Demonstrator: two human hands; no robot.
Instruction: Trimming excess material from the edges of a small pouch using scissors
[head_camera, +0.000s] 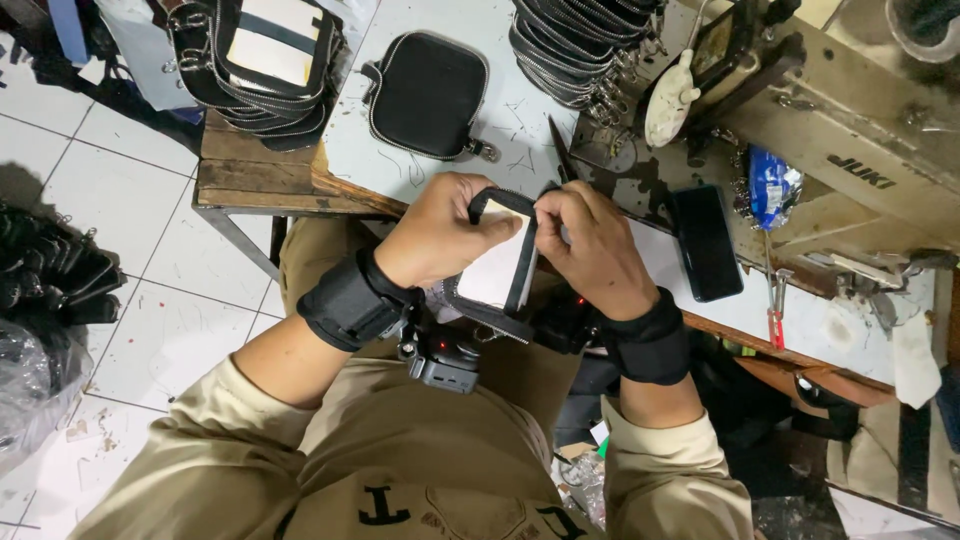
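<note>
Khaki long sleeves (250, 440), black wrist bands (352, 300), small black wrist devices (445, 362).

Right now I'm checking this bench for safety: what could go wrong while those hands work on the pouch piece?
1. The left hand and right hand hold the half-made pouch over the lap, off the table; if it slips it may drop to the floor.
2. The black phone lies near the table edge by the right wrist; an elbow nudge could push it off.
3. The red-handled snips lie close to the right forearm and might snag it.
</note>
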